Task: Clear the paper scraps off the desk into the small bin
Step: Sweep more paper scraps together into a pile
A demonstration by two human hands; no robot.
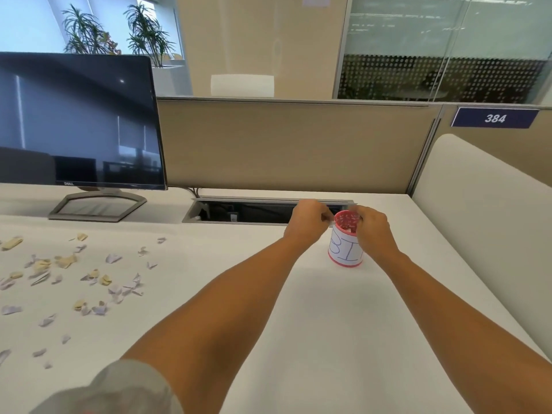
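The small bin (343,249) is clasped by the right hand (372,228); beside that grip, the left hand (307,221) is curled, its hold untellable.

1. The scene is brightly and evenly lit, and daylight is admitted through the windows (30,22) at the upper left.
2. Only faint, soft shadows are cast on the desk (268,294), beside the small bin (340,252) and under the arms.
3. Pale reflections are seen on the dark monitor (77,121) and the glass partition (448,40).
4. Straight lines are bowed towards the edges by the wide lens.
5. Slight softness is seen throughout; the paper scraps (64,261) and the near sleeve (113,389) are blurred.
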